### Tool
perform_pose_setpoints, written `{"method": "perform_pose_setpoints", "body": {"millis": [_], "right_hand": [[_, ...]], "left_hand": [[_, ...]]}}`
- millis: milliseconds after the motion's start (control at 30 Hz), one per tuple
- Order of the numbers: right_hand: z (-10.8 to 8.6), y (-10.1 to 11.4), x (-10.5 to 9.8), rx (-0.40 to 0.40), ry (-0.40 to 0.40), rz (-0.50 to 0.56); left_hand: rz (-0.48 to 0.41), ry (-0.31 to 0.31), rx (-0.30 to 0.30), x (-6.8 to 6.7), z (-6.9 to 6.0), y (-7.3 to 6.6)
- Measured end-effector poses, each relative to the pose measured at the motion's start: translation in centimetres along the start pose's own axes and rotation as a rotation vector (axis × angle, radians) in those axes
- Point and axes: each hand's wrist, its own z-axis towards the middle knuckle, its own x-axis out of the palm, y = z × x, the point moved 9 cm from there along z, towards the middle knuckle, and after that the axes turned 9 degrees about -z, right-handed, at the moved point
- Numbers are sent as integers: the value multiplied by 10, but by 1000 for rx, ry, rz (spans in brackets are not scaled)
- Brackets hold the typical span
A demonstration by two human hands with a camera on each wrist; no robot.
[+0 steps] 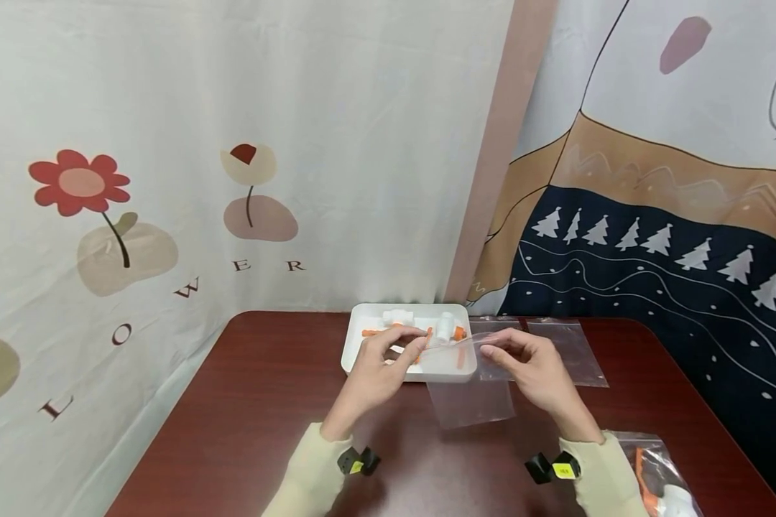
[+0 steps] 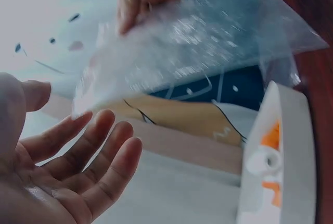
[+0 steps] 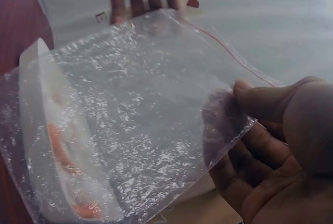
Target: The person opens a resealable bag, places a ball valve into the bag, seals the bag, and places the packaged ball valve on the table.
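A clear zip bag [image 3: 135,104] with a red line along its top hangs between the two hands in front of the tray. The right hand [image 1: 535,366] pinches one upper corner between thumb and fingers. At the opposite corner is the left hand [image 1: 381,362], its thumb apart from its loosely bent fingers; in the left wrist view a fingertip [image 2: 83,117] meets the bag's corner. Beyond the hands stands a white tray [image 1: 356,323] holding white bottles [image 1: 445,327] and orange pieces [image 1: 459,333], partly covered by the left hand and the bag.
More clear zip bags [image 1: 565,352] lie flat at the table's back right. A filled zip bag [image 1: 659,474] with a white bottle and an orange item lies at the front right. The dark red table [image 1: 265,402] ends against patterned curtains [image 1: 362,143].
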Motion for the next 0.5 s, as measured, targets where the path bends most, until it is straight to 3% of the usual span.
{"method": "perform_pose_setpoints", "body": {"millis": [233, 500], "right_hand": [[3, 17, 21, -116, 112, 57], [0, 23, 31, -142, 163, 47]], "left_hand": [[30, 77, 88, 17, -3, -23], [98, 123, 58, 23, -8, -27]]}}
